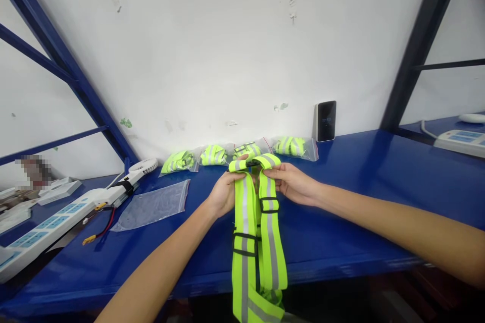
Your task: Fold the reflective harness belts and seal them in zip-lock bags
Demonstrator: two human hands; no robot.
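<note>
A neon yellow reflective vest [270,242] made of elastic straps with grey stripes and black buckles hangs from both my hands over the table's front edge. My left hand [226,191] grips its upper left strap, thumb on top. On the other side my right hand [290,181] pinches the upper right strap between thumb and fingers. The straps' lower ends drop below the tabletop, and part of them is out of the frame. Just behind the vest lie several clear zip bags [214,155] with folded yellow straps inside.
A flat clear zip bag [153,206] lies left on the blue table [364,176]. Further left are a white power strip [56,222], a small fan [143,165] and a red-black cable with yellow plugs [102,227]. A dark-screened device [326,121] leans at the wall.
</note>
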